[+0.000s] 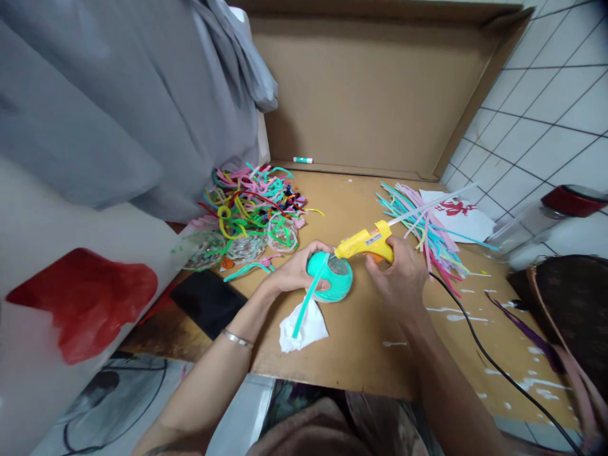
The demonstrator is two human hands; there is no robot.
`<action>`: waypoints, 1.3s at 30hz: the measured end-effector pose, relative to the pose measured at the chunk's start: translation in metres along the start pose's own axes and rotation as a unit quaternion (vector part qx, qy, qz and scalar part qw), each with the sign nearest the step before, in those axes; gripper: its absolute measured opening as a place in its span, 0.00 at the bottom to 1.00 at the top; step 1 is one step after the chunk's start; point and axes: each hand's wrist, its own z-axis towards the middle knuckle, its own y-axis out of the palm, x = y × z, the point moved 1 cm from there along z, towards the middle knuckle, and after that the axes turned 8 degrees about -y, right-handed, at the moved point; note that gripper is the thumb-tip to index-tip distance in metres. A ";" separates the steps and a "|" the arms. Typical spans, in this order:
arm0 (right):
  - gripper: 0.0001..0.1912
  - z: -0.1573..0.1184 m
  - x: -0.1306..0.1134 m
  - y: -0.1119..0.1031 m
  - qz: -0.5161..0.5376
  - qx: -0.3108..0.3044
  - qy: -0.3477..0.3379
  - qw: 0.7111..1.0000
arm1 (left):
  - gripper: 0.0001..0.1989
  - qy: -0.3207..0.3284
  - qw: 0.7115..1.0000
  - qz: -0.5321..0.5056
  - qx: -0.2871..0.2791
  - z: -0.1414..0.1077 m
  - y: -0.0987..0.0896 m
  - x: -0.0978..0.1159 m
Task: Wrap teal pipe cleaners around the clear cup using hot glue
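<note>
Your brown-clothed lap faces the tan counter, where your left hand grips a round, turquoise-covered form, sides seemingly wrapped but greyish top bare and a flat turquoise strip trailing loose, while your right hand clasps a yellow plastic glue gun.

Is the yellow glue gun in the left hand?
No, the right hand grips the yellow glue gun, while the left hand holds the round turquoise piece.

I'm at a craft table, perhaps at home: pipe cleaners heaped beyond my left hand, a handbag past my right hand
</note>
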 end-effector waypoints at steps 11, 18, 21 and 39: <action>0.12 0.001 0.001 -0.002 -0.017 0.020 -0.025 0.999 | 0.34 0.018 1.000 -0.017 -0.010 0.002 0.000 -0.002; 0.11 0.002 0.001 -0.003 -0.018 0.016 -0.023 0.999 | 0.36 0.007 1.000 -0.022 -0.007 0.003 -0.001 -0.005; 0.11 0.002 0.000 -0.003 -0.014 0.017 -0.018 1.000 | 0.36 0.008 1.000 -0.013 -0.005 0.003 -0.001 -0.004; 0.11 0.002 0.002 -0.004 -0.013 0.025 -0.035 0.999 | 0.35 0.011 1.000 -0.015 -0.001 0.002 0.000 -0.001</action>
